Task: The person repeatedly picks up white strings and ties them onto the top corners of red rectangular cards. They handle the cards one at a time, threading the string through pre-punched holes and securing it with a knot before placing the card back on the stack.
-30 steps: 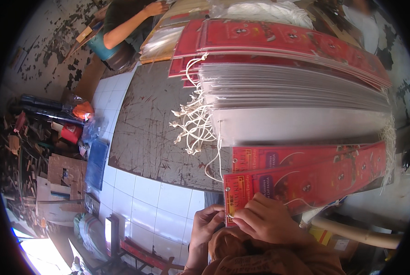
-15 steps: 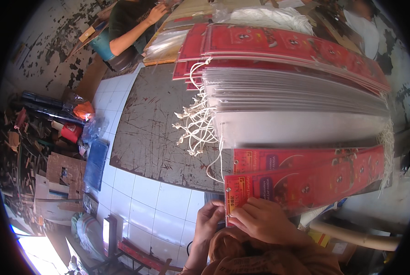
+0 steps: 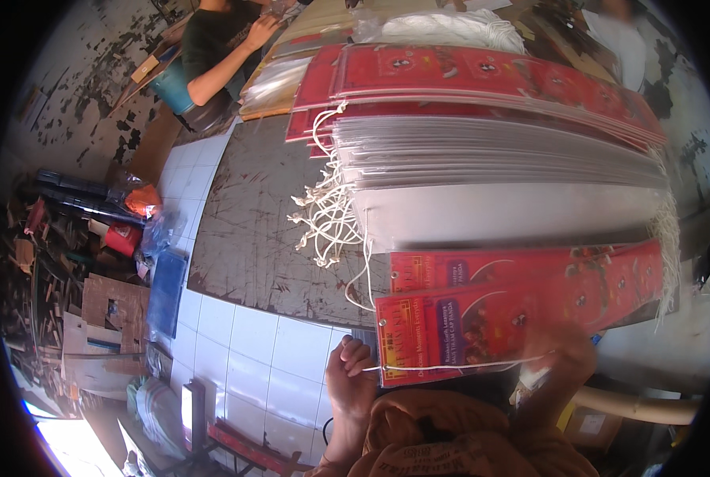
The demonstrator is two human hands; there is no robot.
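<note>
My left hand [image 3: 351,381] pinches the end of a white cord [image 3: 450,367] at the lower left corner of a long red printed card [image 3: 514,326]. The cord runs taut to the right across the card's lower edge. My right hand [image 3: 565,362] is blurred behind and under the card's right part, holding the cord's other end or the card; I cannot tell which. A second red card [image 3: 522,266] lies just beyond. Behind it stands a tall stack of white and red cards [image 3: 498,151] with white cord loops [image 3: 327,215] hanging off its left end.
The worn dark tabletop [image 3: 267,230] stretches left of the stack. White floor tiles [image 3: 251,350] lie below it. Another person in a dark shirt [image 3: 220,48] sits at the far left corner. Clutter and a blue bag [image 3: 164,294] fill the floor at left.
My right hand has slid from the card's left end to the right, drawing the white cord out along the card's lower edge. My left hand stays at the left corner.
</note>
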